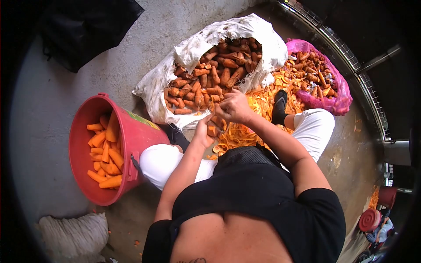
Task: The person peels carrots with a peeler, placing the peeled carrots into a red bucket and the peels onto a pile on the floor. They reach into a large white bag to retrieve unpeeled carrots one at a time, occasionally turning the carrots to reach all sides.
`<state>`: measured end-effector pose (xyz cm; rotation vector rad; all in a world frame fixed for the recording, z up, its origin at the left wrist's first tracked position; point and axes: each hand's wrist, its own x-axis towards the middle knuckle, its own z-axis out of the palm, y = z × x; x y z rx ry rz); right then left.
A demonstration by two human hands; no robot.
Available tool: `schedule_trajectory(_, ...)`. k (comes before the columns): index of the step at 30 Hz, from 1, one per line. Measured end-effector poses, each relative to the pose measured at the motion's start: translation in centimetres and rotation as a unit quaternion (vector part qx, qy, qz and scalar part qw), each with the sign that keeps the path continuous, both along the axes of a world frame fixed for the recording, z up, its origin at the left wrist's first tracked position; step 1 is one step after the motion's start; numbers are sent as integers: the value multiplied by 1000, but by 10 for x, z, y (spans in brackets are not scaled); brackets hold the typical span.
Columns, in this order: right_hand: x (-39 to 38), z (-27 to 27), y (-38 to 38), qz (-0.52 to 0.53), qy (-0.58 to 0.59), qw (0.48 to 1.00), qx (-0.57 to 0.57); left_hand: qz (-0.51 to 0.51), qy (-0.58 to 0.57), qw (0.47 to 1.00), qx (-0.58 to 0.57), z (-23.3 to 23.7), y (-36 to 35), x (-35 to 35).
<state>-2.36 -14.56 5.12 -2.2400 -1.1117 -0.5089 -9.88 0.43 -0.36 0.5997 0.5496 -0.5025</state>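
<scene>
My left hand (204, 133) is closed around a carrot (212, 131), whose orange cut end shows beside the fingers. Just above it, my right hand (234, 106) is curled shut close to the carrot's far end; whatever it grips is hidden by the fingers. Beyond both hands, a torn white sack (258, 33) lies open, full of unpeeled, dirt-marked carrots (228, 63). Orange peelings (239, 135) are heaped on the floor beneath my hands and between my legs.
A red bucket (142, 136) with peeled carrots (106, 149) stands at the left. A pink bag (344, 94) of carrots and scraps sits at the upper right. A pale sack (74, 234) lies at lower left. Another person (385, 230) is at the far right, near a red lid (369, 220).
</scene>
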Motion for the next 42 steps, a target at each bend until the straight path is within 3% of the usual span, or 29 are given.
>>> schedule_trajectory(2, 11, -6, -7, -29, 20, 999, -8, -19, -63, 998, 4, 18, -2, -7)
schedule_trajectory(6, 41, -17, -22, -95, 24, 995, -25, -76, -105, 991, 21, 2, 1, -7)
schedule_trajectory(8, 60, -24, -34, -127, 33, 987, -98, -102, -131, 986, 22, 8, 0, -7)
schedule_trajectory(9, 66, -15, -42, -133, -18, 979, -156, -114, -145, 983, 22, 14, 0, -8)
schedule_trajectory(12, 88, -35, -65, -261, 131, 925, -245, -132, -163, 978, 5, 30, 1, -8)
schedule_trajectory(13, 87, -38, -73, -287, 61, 926, -236, -126, -159, 979, -17, 30, 2, -7)
schedule_trajectory(16, 75, -34, -74, -332, 177, 912, -167, -85, -120, 989, -25, 18, 3, -3)
schedule_trajectory(20, 41, -19, -48, -250, 287, 913, -144, -44, -65, 997, -15, -1, 8, 5)
schedule_trajectory(22, 9, 0, -29, -151, 197, 966, -71, -15, -33, 999, 10, -2, 3, 7)
schedule_trajectory(24, -8, 0, -11, -111, 120, 985, -52, -10, -10, 1000, 17, -3, 5, 6)
schedule_trajectory(29, -13, -4, 1, -42, 17, 998, -43, 13, 15, 1000, 3, -5, 4, 5)
schedule_trajectory(33, 0, -8, -5, -73, 27, 996, -38, 23, -45, 999, -11, 1, 1, 4)
schedule_trajectory(35, 18, -19, -13, -116, 42, 992, -28, -58, -78, 995, -37, -6, 11, 2)
schedule_trajectory(36, 28, -17, -23, -145, 82, 983, -80, -100, -96, 989, -49, -9, 14, 1)
schedule_trajectory(37, 36, -19, -31, -158, 70, 983, -67, -86, -78, 993, 21, 7, 5, -3)
schedule_trajectory(38, 44, -23, -38, -171, 58, 982, -54, -110, -93, 990, 9, 9, 5, -4)
schedule_trajectory(40, 62, -35, -54, -179, -12, 969, -170, -156, -122, 980, -15, 16, 5, -5)
schedule_trajectory(42, 66, -42, -68, -241, 63, 953, -170, -144, -132, 981, -11, 27, 0, -7)
